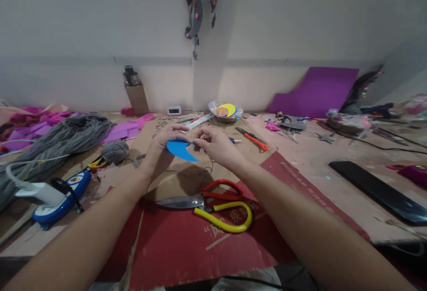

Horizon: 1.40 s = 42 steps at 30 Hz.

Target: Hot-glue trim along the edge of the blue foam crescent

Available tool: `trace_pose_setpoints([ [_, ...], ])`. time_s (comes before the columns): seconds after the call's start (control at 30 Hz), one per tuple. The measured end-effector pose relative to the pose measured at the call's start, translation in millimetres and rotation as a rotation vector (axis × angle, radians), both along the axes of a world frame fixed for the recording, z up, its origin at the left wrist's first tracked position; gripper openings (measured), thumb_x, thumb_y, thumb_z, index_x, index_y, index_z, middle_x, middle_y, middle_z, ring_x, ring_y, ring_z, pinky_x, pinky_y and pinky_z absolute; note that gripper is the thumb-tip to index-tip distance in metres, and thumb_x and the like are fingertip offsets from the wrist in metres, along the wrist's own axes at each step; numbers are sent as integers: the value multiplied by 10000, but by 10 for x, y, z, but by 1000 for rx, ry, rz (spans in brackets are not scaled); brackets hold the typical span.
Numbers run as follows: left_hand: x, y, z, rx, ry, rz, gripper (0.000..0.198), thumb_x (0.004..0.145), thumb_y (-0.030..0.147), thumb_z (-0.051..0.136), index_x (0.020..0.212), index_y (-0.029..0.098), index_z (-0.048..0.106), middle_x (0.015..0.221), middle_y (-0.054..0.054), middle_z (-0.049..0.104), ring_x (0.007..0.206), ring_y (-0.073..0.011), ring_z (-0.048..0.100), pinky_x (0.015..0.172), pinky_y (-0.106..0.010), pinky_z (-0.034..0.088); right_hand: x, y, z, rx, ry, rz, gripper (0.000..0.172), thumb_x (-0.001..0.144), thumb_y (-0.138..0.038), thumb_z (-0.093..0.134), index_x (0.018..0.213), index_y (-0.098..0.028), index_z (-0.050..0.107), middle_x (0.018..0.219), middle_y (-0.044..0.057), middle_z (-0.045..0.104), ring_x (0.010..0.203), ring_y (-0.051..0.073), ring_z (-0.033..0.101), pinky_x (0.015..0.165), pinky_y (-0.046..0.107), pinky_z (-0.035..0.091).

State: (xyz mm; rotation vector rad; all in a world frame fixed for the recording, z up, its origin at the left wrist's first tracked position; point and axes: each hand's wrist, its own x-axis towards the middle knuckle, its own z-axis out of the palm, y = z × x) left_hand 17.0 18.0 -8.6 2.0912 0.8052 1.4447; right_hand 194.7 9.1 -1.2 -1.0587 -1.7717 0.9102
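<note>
Above the cardboard, my left hand (167, 142) is closed on a blue crescent-shaped piece (180, 150), thin like felt or foam sheet. The fingers of my right hand (211, 144) are pinched together at the upper right edge of that piece. What sits between these fingertips is too small to make out. Below both hands, scissors (196, 202) with one red and one yellow handle lie on the red-printed cardboard (173, 246). A thin dark strand (207, 166) shows on the board under my right hand.
An orange utility knife (256, 141) lies right of my hands. Behind them stands a bowl (226, 118) with yellow and orange pieces. Grey yarn (76, 137), a yarn ball (115, 150) and a blue power strip (63, 202) are left; a black slab (376, 189) and purple sheet (320, 93) are right.
</note>
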Motion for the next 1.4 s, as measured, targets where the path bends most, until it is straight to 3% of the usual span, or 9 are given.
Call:
trace_pose_setpoints([
  [0.2,-31,-124,120,-53,-25,-24,125,741,212,635,821,232,729,1108,-70,634,1094,-244,551,956,-405,424,-10,-60,53,17,134,19,122,809,-279,543,741,-205,474,564,-83,428,472,67,342,492,208,302],
  [0.3,-57,-44,80,-288,-220,-114,328,691,193,676,1017,219,659,1137,-76,636,1032,-232,592,870,-379,476,10,-21,43,80,155,10,124,807,-289,556,754,-202,485,601,-75,422,511,74,356,517,217,310],
  [0.47,-96,107,51,-596,-516,-61,302,719,308,676,963,139,624,848,-60,663,750,-137,613,696,-258,479,47,37,4,258,84,-16,120,823,-274,552,751,-193,501,666,-50,438,625,99,410,600,244,342],
  [0.63,-118,99,64,-527,-328,170,303,605,339,776,803,144,656,670,1,600,554,-87,489,527,-210,384,55,23,-5,316,28,-19,122,837,-265,549,750,-193,502,683,-40,456,647,108,420,616,250,349],
  [0.77,-142,92,63,-451,-187,285,335,685,485,688,699,150,675,587,-8,580,515,-99,460,507,-227,367,57,1,-4,352,-41,-58,104,836,-251,556,756,-193,522,690,-30,490,652,114,435,615,250,353],
  [0.87,-125,69,87,-483,-106,211,441,731,588,593,687,159,687,642,-46,631,606,-142,546,555,-242,417,52,-3,-24,367,-61,-54,91,838,-245,553,767,-194,530,699,-23,514,662,118,462,629,251,371],
  [0.97,-57,-10,111,-576,11,12,398,635,522,717,812,167,694,759,-64,677,704,-178,606,609,-261,466,46,0,-51,385,-79,-39,98,848,-255,547,775,-191,538,705,-19,528,670,119,477,638,249,377],
  [1.1,31,-114,84,-710,58,-45,375,621,453,745,824,152,648,639,-38,634,563,-157,583,557,-280,477,38,-15,-50,418,-90,-45,101,843,-245,564,762,-188,545,680,-25,519,648,113,464,629,245,372],
  [1.4,46,-196,131,-275,208,265,295,724,454,645,613,183,610,541,11,545,518,-128,489,501,-247,341,18,-67,-34,393,1,-46,114,844,-285,591,798,-182,606,708,0,598,641,116,507,603,248,399],
])
